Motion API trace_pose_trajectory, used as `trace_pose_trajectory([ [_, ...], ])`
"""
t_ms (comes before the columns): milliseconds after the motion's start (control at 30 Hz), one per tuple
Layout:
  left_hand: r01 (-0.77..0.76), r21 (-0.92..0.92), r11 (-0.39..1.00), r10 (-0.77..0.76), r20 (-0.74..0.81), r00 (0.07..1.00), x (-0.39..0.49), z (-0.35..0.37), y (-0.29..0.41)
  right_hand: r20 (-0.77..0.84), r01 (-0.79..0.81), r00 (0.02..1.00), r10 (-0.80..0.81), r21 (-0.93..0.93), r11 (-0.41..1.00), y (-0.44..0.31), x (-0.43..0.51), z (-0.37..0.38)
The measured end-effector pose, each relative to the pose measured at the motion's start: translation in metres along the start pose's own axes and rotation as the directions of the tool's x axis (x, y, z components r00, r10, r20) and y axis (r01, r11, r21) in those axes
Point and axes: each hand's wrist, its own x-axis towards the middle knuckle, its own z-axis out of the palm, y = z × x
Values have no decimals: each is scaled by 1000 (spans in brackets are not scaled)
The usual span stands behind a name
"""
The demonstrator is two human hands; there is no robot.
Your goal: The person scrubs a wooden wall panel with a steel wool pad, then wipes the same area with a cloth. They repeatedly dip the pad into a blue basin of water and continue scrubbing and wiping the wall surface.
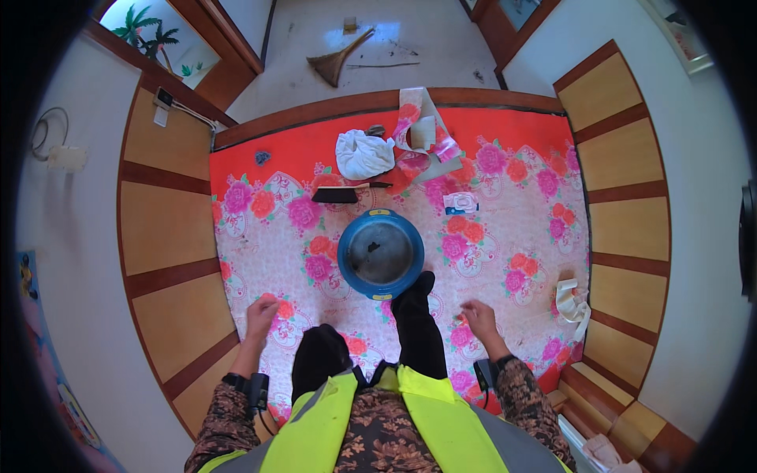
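Observation:
My left hand (262, 317) hangs over the flowered floor covering (473, 266), its fingers curled; I cannot tell whether they are fully closed. On the other side my right hand (481, 321) has its fingers loosely bent and slightly apart, with nothing seen in it. Between and ahead of the hands stands a blue basin (349, 272) holding dark, murky water with a dark scrap in it. My foot (421, 285) is right beside its near rim. Just beyond the basin lies a hand brush (335, 194) with dark bristles. Neither hand touches anything visible.
Farther off lie a bunched white cloth (364, 156), cut strips of floor covering (434, 145) and a wipes pack (461, 203). A broom (337, 62) rests past the raised wooden threshold (331, 118). Panelled walls (168, 224) flank both sides; a pale crumpled strip (571, 304) lies at right.

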Motion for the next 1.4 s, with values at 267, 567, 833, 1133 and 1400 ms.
trace_pose_trajectory([
  [267,158,-179,971,-88,345,934,109,207,18,-43,311,949,-312,-37,950,-63,296,89],
  [567,174,70,982,-185,502,845,220,244,-93,15,385,919,-394,-259,886,-71,542,279],
  [833,492,-261,830,-282,565,775,258,248,-87,-108,262,941,-320,-364,894,-104,634,366],
  [1133,587,-188,787,-408,554,725,276,245,-70,-276,785,618,-736,268,559,-284,544,400],
  [1400,615,-223,757,-417,559,716,278,247,-67,-38,609,787,-616,-109,785,-203,592,407],
])
